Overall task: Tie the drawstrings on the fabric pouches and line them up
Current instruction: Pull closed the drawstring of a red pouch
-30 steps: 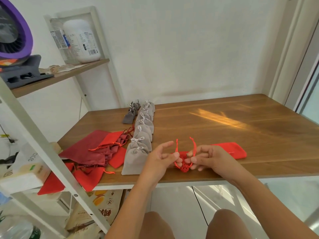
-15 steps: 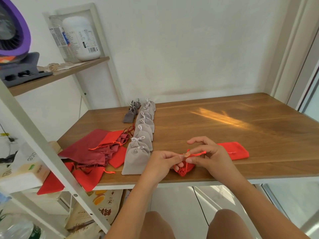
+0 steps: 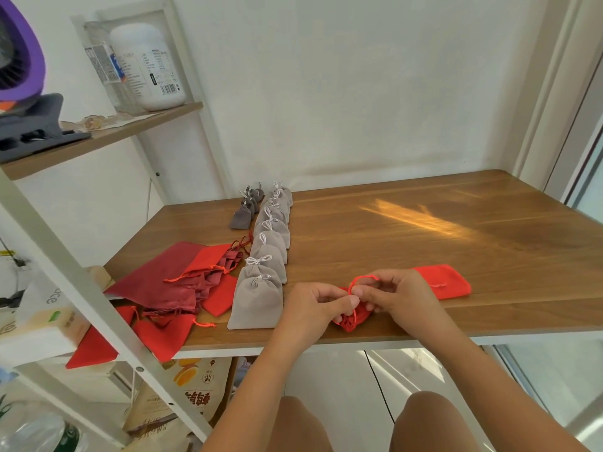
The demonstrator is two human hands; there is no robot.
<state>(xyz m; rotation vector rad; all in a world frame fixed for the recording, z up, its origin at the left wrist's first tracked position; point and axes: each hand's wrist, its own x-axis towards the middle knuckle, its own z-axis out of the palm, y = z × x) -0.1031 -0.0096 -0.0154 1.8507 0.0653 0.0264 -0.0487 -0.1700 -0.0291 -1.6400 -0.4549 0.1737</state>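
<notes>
At the lower left of the frame, a loose heap of bright red and dark red fabric pouches (image 3: 169, 288) spills over the near corner of the brown wooden table (image 3: 424, 230). Just right of it, a row of tied pale grey velvet pouches (image 3: 264, 265) runs from the near edge toward the wall. A few smaller dark grey pouches (image 3: 243, 216) sit beside its far end. In the lower centre, the left hand (image 3: 313, 305) and the right hand (image 3: 398, 295) meet fingertip to fingertip over a small bright red fabric pouch (image 3: 354, 318) at the table's near edge. Both hands pinch its thin red drawstring (image 3: 355, 280), which arches in a loop between them. Behind the right hand lies a flat red pouch (image 3: 447, 282), partly hidden.
</notes>
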